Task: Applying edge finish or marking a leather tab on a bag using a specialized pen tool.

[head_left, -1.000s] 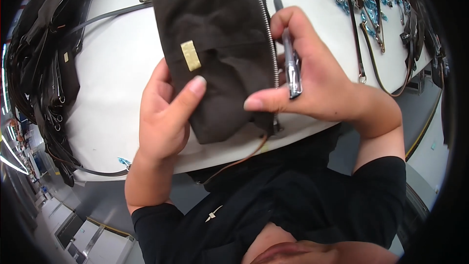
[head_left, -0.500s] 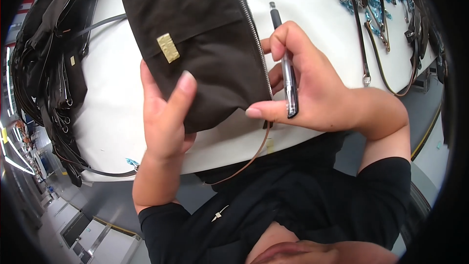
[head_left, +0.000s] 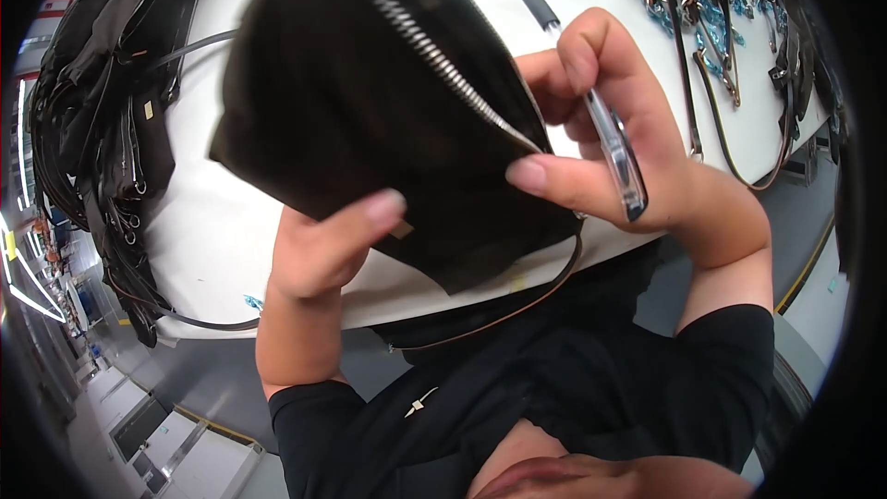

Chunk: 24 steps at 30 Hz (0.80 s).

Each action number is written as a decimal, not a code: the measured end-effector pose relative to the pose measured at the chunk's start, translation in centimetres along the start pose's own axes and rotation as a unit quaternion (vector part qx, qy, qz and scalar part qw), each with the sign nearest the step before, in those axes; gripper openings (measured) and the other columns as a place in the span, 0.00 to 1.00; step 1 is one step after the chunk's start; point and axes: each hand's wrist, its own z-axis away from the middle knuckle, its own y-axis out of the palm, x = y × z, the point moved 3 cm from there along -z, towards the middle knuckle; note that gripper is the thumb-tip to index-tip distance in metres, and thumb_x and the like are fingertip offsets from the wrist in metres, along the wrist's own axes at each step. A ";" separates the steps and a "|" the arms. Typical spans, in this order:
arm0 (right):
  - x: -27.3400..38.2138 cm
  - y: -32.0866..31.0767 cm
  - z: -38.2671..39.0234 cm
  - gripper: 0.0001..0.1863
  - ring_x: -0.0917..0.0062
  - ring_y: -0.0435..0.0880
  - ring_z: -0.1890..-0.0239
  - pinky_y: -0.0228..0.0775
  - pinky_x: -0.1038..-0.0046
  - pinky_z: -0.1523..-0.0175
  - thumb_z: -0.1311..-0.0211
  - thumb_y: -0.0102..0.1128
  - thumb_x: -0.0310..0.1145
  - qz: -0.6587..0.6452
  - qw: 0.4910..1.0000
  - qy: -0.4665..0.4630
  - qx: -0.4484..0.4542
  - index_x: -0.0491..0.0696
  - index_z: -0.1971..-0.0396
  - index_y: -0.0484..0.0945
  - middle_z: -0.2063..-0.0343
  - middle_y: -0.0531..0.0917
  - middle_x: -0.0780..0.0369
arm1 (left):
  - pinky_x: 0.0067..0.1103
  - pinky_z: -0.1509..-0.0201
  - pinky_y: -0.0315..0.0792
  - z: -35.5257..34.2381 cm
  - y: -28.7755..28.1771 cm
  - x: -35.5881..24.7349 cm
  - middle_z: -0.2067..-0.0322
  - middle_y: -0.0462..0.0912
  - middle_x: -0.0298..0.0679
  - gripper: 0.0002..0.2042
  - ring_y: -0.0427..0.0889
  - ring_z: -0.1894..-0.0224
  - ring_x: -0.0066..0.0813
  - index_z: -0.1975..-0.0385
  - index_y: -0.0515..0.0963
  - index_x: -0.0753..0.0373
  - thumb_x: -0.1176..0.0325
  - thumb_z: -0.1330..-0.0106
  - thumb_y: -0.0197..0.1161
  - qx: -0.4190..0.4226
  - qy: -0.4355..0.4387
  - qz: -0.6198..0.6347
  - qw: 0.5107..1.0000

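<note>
A dark brown bag (head_left: 314,120) is held up over the white table, blurred in part. Its silver zipper (head_left: 430,51) runs slantwise across the upper right. My left hand (head_left: 323,245) grips the lower left edge, thumb pressed on the near face and fingers hidden behind. At the right edge, my right hand (head_left: 614,120) pinches the bag near the zipper's lower end, and a pen (head_left: 610,134) with a dark grip is tucked in the same hand. From the bag's lower corner a thin brown strap (head_left: 554,282) hangs down beside my dark shirt.
Several dark bags with straps (head_left: 120,129) are heaped along the left side of the white table (head_left: 208,249). Straps with metal clasps in blue wrapping (head_left: 711,28) lie at the far right. The table's near edge is in front of my body.
The bag has been turned and tilted: the pocket face with the gold plate is out of sight, and the zipper now crosses the visible side. My right hand moved right with the pen.
</note>
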 end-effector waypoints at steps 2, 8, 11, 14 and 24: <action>0.2 0.0 0.7 0.27 0.83 0.76 0.53 0.65 0.78 0.46 0.43 0.65 0.15 0.017 0.999 0.033 0.033 0.53 0.55 0.57 0.54 0.77 0.62 | 0.32 0.36 0.73 -0.1 -0.5 -0.6 0.44 0.81 0.49 0.30 0.81 0.41 0.41 0.36 0.71 0.73 0.78 0.43 0.68 0.059 0.013 -0.038 0.997; -0.3 -0.1 1.4 0.35 0.79 0.77 0.52 0.69 0.74 0.45 0.51 0.80 0.23 0.156 0.980 0.065 0.103 0.51 0.55 0.58 0.51 0.77 0.58 | 0.29 0.33 0.70 -0.3 0.9 -0.8 0.43 0.81 0.48 0.27 0.79 0.39 0.34 0.35 0.71 0.74 0.75 0.35 0.66 0.026 0.061 0.091 0.994; 1.3 -0.7 0.9 0.46 0.62 0.76 0.36 0.62 0.62 0.31 0.59 0.89 0.33 0.137 0.984 -0.098 0.055 0.53 0.51 0.55 0.39 0.75 0.42 | 0.23 0.47 0.76 0.8 2.5 -1.5 0.57 0.88 0.42 0.16 0.83 0.56 0.26 0.47 0.80 0.73 0.76 0.34 0.67 0.005 0.093 -0.200 0.975; 2.7 -0.2 2.0 0.36 0.65 0.83 0.43 0.73 0.67 0.36 0.50 0.77 0.17 0.134 0.987 -0.046 0.081 0.51 0.55 0.55 0.44 0.77 0.41 | 0.23 0.57 0.78 0.7 3.5 -2.3 0.62 0.89 0.47 0.16 0.87 0.64 0.34 0.54 0.83 0.73 0.80 0.44 0.71 0.167 0.198 -0.329 0.908; 2.3 0.0 2.4 0.23 0.70 0.86 0.61 0.80 0.74 0.58 0.44 0.73 0.18 0.064 0.984 -0.113 0.124 0.47 0.62 0.63 0.55 0.81 0.43 | 0.36 0.56 0.83 -0.1 2.6 0.3 0.66 0.89 0.55 0.14 0.91 0.62 0.50 0.65 0.86 0.75 0.67 0.39 0.71 0.262 0.186 -0.098 0.942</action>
